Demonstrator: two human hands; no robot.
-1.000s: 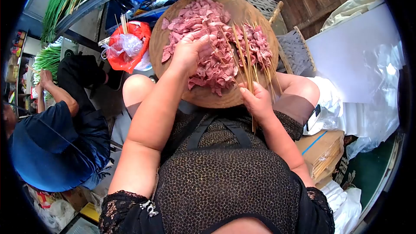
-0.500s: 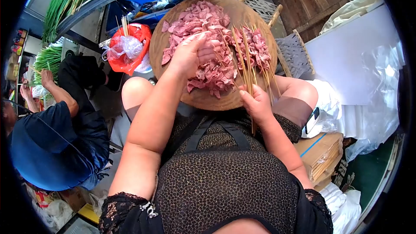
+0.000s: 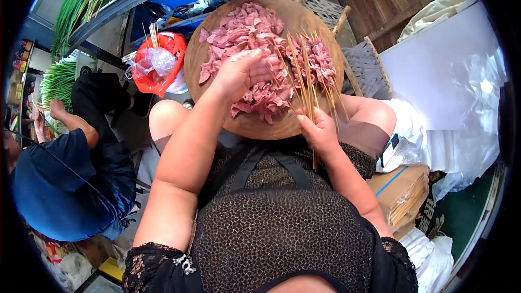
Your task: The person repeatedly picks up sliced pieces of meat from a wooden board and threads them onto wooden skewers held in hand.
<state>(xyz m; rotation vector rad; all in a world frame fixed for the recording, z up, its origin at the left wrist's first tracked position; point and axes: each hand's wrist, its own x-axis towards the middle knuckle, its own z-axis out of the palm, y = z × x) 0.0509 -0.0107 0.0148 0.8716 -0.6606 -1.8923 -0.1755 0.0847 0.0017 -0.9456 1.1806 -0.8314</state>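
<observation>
On a round wooden board [image 3: 304, 13] between my knees lies a heap of sliced raw pink meat [image 3: 247, 27]. My left hand [image 3: 236, 75] is over the heap with its fingers curled; a slice of meat appears to be in them, though it blends with the pile behind. A bundle of thin bamboo skewers [image 3: 310, 95] is gripped by my right hand [image 3: 319, 130] at the board's near edge. One skewer slants from that hand toward my left fingers. Loaded meat skewers [image 3: 324, 65] lie side by side on the board's right.
A red bag [image 3: 176, 65] with upright sticks stands left of the board. Further left, a person in dark blue [image 3: 70, 184] sits beside green stalks [image 3: 58, 78]. Woven stools [image 3: 369, 65] and a white panel [image 3: 429, 76] are to the right, above stacked cardboard [image 3: 399, 192].
The view has shifted slightly, so the board sits a little further left. My hands keep nearly the same pose. The other person's hands have moved slightly.
</observation>
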